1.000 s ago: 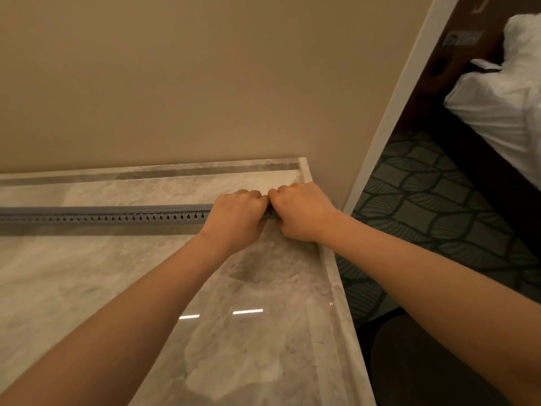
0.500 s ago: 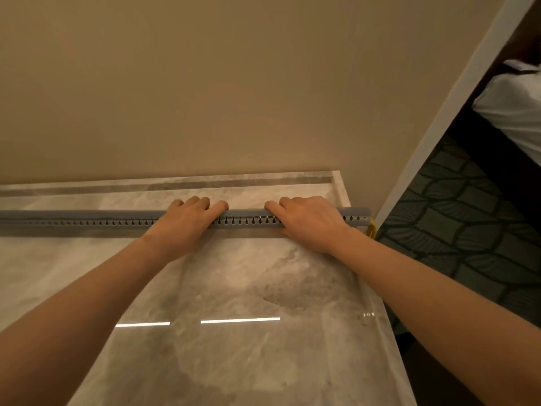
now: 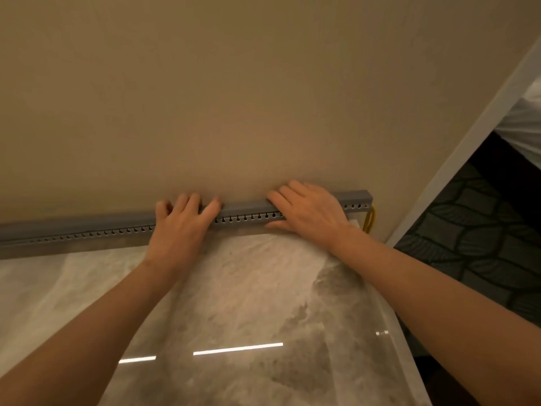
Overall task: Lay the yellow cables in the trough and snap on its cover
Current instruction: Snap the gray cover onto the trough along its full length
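A long grey slotted trough [image 3: 248, 214] lies along the back of the marble counter, against the beige wall, with its grey cover [image 3: 246, 206] on top. Yellow cables [image 3: 369, 221] hang out of its right end past the counter edge. My left hand [image 3: 181, 227] rests flat on the trough near its middle, fingers spread over the cover. My right hand [image 3: 310, 212] lies flat on it further right, fingers pointing left. Neither hand is wrapped around anything. What lies inside the trough is hidden by the cover.
The glossy marble counter [image 3: 234, 303] ends in a right edge [image 3: 401, 347]. Beyond it are a white door frame [image 3: 468, 148], dark patterned carpet [image 3: 480, 238] and white bedding [image 3: 527, 124] at the far right.
My hands were fists together on the trough; they opened, moved apart and now lie flat on it. The trough now sits against the wall, and the view has shifted left.
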Tool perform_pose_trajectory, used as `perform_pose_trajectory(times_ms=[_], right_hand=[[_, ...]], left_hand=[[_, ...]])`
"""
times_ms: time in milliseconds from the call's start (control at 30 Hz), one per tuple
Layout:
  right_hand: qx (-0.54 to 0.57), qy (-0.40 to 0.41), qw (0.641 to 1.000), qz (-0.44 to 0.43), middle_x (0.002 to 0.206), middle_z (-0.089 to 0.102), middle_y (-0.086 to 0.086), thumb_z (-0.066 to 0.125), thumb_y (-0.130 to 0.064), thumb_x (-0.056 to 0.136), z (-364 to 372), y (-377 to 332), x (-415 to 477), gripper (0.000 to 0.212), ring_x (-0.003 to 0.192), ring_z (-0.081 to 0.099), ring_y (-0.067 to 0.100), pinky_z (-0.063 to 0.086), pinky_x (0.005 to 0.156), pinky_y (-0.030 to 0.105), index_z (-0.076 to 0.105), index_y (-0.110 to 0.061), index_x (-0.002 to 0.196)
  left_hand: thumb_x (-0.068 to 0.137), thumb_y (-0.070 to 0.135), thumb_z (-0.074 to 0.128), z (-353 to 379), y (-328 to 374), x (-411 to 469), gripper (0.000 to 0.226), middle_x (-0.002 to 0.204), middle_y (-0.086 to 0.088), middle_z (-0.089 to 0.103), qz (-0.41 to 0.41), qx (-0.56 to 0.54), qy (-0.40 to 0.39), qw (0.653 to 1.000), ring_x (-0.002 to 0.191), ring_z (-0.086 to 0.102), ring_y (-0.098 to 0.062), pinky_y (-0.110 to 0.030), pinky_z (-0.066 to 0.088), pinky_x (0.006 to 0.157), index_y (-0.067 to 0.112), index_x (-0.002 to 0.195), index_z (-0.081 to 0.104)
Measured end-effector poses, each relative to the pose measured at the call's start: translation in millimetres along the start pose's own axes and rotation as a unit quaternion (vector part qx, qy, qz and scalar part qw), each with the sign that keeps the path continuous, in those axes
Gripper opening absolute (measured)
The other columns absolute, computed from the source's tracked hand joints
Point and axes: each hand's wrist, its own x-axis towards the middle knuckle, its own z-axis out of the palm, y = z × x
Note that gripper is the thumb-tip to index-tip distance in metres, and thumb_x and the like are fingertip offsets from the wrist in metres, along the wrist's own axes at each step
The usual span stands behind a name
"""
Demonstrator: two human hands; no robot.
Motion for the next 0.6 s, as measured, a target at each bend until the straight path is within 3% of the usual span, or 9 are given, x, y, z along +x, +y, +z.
perform_pose_trajectory(times_ms=[133,267,400,600], right_hand=[[0.004,-0.041,0.999,0.002,0.086,0.065,0.001,0.043,-0.055,0.087,6,2,5,0.048,0.081,0.059,0.021,0.047,0.071,0.030,0.064,-0.013,0.098],[0.057,-0.055,0.997,0.007,0.096,0.063,0.009,0.062,-0.049,0.080,4,4,6,0.045,0.088,0.059,0.026,0.049,0.076,0.034,0.064,-0.007,0.097],[0.135,-0.064,0.988,0.044,0.095,0.061,0.015,0.071,-0.039,0.076,-1,2,2,0.044,0.087,0.057,0.030,0.050,0.077,0.038,0.064,0.000,0.097],[0.198,-0.056,0.974,0.097,0.094,0.060,0.018,0.081,-0.025,0.067,-3,-4,-2,0.043,0.086,0.057,0.033,0.049,0.077,0.038,0.064,0.002,0.096]], left_hand=[[0.046,-0.018,0.063,7,-2,5,0.075,0.087,-0.016,0.049,-0.016,-0.019,-0.014,1.000,0.085,0.044,-0.032,-0.040,0.026,0.070,0.009,0.115,0.053],[0.059,0.001,0.067,2,-10,12,0.062,0.097,-0.011,0.045,0.011,-0.091,-0.072,0.993,0.093,0.041,-0.029,-0.037,0.026,0.072,0.016,0.117,0.051],[0.074,0.015,0.074,-7,-19,9,0.048,0.101,-0.013,0.049,0.062,-0.152,-0.088,0.983,0.090,0.045,-0.031,-0.042,0.043,0.073,0.011,0.119,0.056],[0.052,0.007,0.088,-13,-10,10,0.044,0.075,-0.013,0.058,0.047,-0.111,-0.038,0.992,0.071,0.057,-0.032,-0.038,0.043,0.059,0.003,0.091,0.069]])
